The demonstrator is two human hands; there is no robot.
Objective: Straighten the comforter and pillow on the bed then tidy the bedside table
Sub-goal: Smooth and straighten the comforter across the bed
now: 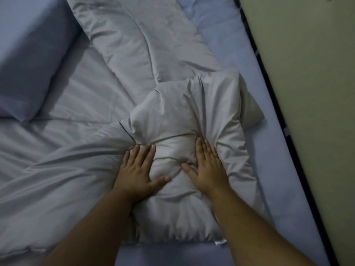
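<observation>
A grey-white comforter (pixel 134 54) lies rumpled across the bed, bunched into a thick fold (pixel 176 120) in the middle. My left hand (pixel 139 169) presses flat on the fold's left part, fingers straight and together. My right hand (pixel 206 166) presses flat on its right part, fingers straight, thumb spread towards the left. A pale blue pillow (pixel 30 60) lies at the upper left. The bedside table is out of view.
The pale blue fitted sheet (pixel 230 48) shows along the bed's right side and near edge. A dark bed-frame edge (pixel 269 77) runs diagonally on the right, with a beige floor (pixel 307 73) beyond it.
</observation>
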